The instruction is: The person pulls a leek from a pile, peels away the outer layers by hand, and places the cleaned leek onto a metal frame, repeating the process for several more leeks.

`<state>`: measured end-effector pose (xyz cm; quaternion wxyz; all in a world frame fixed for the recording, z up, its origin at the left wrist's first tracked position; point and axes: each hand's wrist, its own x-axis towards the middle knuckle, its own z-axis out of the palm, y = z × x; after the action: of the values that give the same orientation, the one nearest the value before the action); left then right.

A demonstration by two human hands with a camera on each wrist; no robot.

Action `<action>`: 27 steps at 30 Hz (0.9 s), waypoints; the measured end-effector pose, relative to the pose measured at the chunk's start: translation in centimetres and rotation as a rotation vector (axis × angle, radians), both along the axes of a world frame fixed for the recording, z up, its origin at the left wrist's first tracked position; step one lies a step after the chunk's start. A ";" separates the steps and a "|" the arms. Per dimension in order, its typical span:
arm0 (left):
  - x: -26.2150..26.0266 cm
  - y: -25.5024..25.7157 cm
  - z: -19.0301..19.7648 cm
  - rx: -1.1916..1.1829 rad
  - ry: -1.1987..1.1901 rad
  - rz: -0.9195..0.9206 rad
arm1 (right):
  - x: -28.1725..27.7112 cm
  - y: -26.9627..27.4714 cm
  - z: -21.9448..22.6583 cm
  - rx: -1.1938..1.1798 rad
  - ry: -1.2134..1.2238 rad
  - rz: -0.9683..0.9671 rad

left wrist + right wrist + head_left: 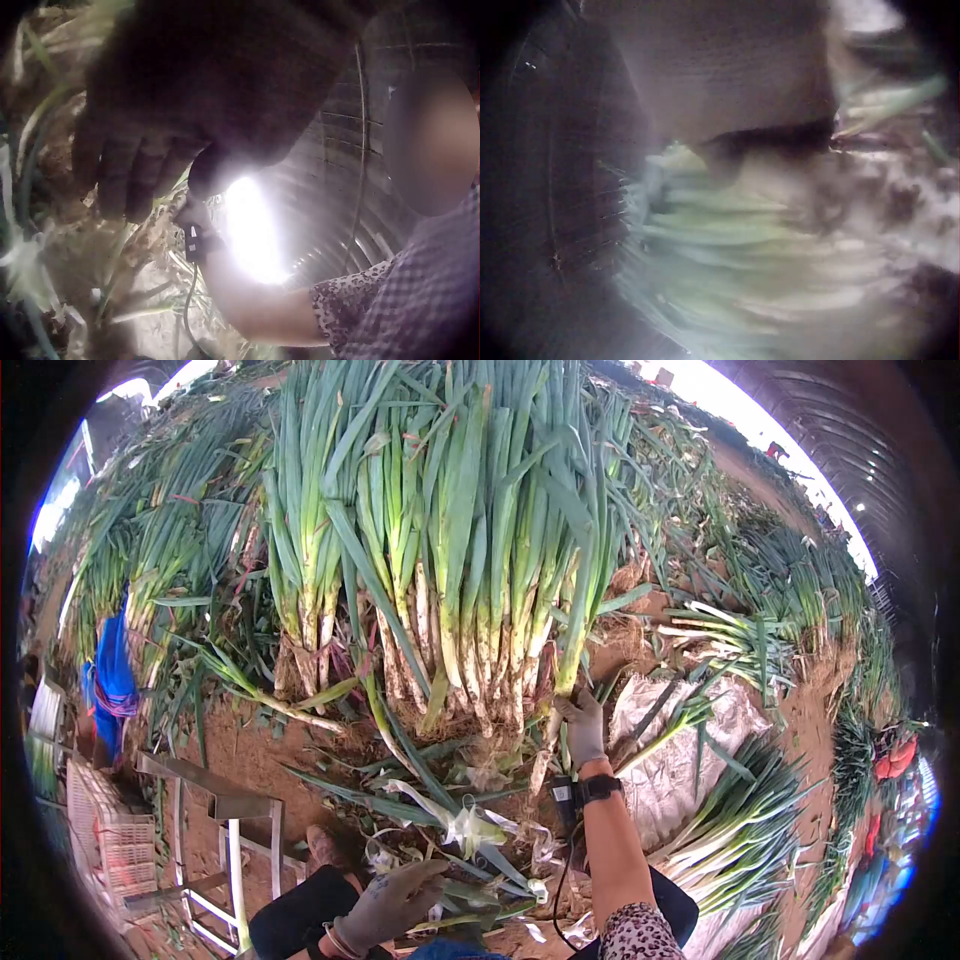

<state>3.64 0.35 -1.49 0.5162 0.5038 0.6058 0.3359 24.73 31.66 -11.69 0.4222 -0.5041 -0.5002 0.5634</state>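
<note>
My right hand, in a grey glove, grips a thick green onion low on its stalk. That onion stands upright at the right edge of a tall bunch of green onions, its pale root end pointing down. In the right wrist view the gloved hand is blurred, with the row of stalks beyond it. My left hand, also gloved, hovers near my knee over peeled leaves, holding nothing. The left wrist view shows this hand dark, its fingers extended.
Peeled green onions lie in a pile at the right, beside a white woven sack. A metal stool frame and a plastic crate stand at the left. A loose onion lies on the soil in front of the bunch.
</note>
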 end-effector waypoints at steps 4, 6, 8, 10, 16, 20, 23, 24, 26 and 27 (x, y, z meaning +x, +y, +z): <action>0.6 -0.2 -0.8 -0.011 0.044 -0.018 | 0.0 3.1 -6.3 0.254 -0.605 -0.105; 0.5 -0.3 -0.9 0.112 0.162 -0.010 | -2.4 3.8 -7.1 0.278 -0.646 -0.061; 0.4 -0.4 -1.0 0.017 0.097 0.013 | -4.8 5.3 -7.8 0.186 -0.622 0.084; 0.1 0.2 -0.4 -0.059 0.046 0.031 | -7.1 7.1 -9.1 0.094 -0.711 0.119; -0.4 2.2 0.3 -0.205 0.079 -0.011 | -10.5 9.9 -9.6 -0.132 -0.945 0.067; -0.2 1.7 -0.4 -0.214 0.035 0.031 | -8.1 5.6 -6.6 -0.193 -0.016 0.174; 0.0 1.4 -0.8 -0.103 0.050 -0.008 | -4.5 2.9 -11.2 0.045 0.037 0.371; 0.3 1.2 -0.9 -0.022 -0.036 0.029 | -3.7 2.2 -12.5 0.093 0.047 0.354; 0.4 0.9 -3.2 0.225 0.141 -0.029 | -6.6 -2.3 -6.7 -0.135 0.188 -0.019; 0.6 0.3 -3.4 0.347 0.228 -0.056 | -7.4 -5.0 -3.8 -0.208 0.247 -0.041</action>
<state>4.29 0.67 -4.93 0.3590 0.6366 0.5790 0.3615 17.31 26.68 -15.46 0.4372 -0.4820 -0.3733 0.6612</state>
